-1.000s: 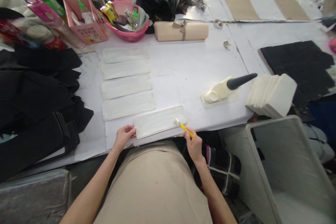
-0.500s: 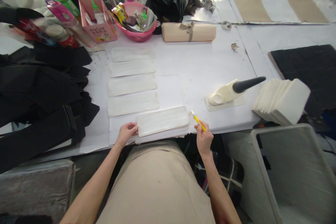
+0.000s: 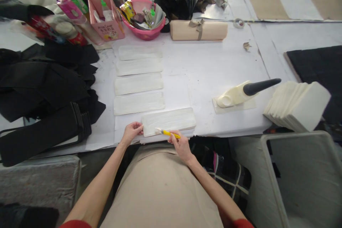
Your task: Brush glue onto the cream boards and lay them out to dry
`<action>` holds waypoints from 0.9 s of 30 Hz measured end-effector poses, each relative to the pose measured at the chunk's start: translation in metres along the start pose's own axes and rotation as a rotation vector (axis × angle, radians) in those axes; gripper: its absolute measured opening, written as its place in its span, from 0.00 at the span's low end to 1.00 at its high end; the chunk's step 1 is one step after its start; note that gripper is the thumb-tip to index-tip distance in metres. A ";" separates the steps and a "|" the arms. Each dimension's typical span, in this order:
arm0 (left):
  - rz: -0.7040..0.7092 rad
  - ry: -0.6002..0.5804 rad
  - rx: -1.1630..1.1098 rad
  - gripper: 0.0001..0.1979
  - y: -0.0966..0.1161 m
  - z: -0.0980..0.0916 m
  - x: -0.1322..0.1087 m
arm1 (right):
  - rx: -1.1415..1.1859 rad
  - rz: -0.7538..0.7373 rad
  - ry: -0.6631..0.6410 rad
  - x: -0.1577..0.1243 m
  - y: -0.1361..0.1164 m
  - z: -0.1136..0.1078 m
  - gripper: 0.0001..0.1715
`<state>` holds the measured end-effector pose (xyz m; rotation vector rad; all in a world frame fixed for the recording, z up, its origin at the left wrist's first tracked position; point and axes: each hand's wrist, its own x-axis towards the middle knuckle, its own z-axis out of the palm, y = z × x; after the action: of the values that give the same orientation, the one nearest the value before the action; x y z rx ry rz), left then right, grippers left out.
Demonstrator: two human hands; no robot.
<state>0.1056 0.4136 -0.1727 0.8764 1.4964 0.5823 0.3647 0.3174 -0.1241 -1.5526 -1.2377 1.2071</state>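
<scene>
My right hand [image 3: 181,146] is closed round the yellow handle of a small brush [image 3: 170,134]. The brush's pale bristles touch the lower left part of a white rectangular panel [image 3: 173,119] with rounded corners. At that panel's left end, the fingers of my left hand [image 3: 133,131] pinch its edge. The panel lies at a slight tilt near the table's front edge, over white sheets. Several similar white panels [image 3: 139,102] lie in a column behind it, to the left.
Black cut pieces [image 3: 45,82] are heaped at left. At right are a cream glue container with a black nozzle [image 3: 235,94], a stack of white panels [image 3: 299,105] and a grey bin [image 3: 301,137]. A pink basin [image 3: 146,35] and a tied beige roll [image 3: 184,31] stand at the back.
My right hand has carried the brush leftward, from beyond the panel's right end onto its lower left part. My left hand stays at the left end. The camera view has shifted slightly.
</scene>
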 end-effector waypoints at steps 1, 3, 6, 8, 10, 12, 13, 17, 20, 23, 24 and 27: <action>0.001 0.002 0.001 0.18 0.000 0.000 0.000 | -0.022 0.014 0.053 -0.003 0.002 -0.011 0.16; 0.003 0.007 0.004 0.18 0.002 0.001 -0.001 | -0.092 0.029 0.173 -0.009 0.003 -0.037 0.17; 0.000 0.013 0.007 0.19 0.004 0.001 -0.002 | -0.259 0.043 0.370 -0.018 -0.001 -0.072 0.17; -0.001 0.014 0.009 0.19 0.005 0.001 -0.002 | -0.371 0.018 0.449 -0.020 -0.008 -0.080 0.17; 0.002 0.008 0.014 0.18 0.004 0.000 -0.002 | -0.386 -0.046 0.394 -0.017 -0.016 -0.068 0.16; 0.007 -0.004 0.024 0.18 0.003 -0.001 -0.002 | -0.284 -0.107 0.239 -0.008 -0.024 -0.039 0.15; 0.008 -0.011 0.028 0.18 0.003 -0.002 -0.001 | -0.216 -0.121 0.158 -0.002 -0.027 -0.022 0.16; -0.006 -0.039 0.033 0.18 0.002 -0.003 0.000 | -0.125 -0.140 -0.032 0.023 -0.026 0.023 0.16; -0.009 -0.067 0.039 0.18 0.005 -0.003 -0.002 | -0.169 -0.039 0.185 0.027 -0.016 0.001 0.18; 0.003 -0.104 0.033 0.17 0.011 -0.004 -0.007 | -0.274 0.072 0.571 0.016 -0.013 -0.048 0.20; 0.009 -0.118 0.036 0.17 0.014 -0.006 -0.009 | -0.326 0.094 0.669 0.010 -0.015 -0.063 0.21; 0.049 -0.159 0.079 0.16 0.027 -0.013 -0.013 | -0.329 0.125 0.855 -0.005 -0.026 -0.087 0.22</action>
<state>0.0975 0.4211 -0.1418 0.9995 1.3646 0.4802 0.4431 0.3158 -0.0781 -2.0894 -0.7786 0.2995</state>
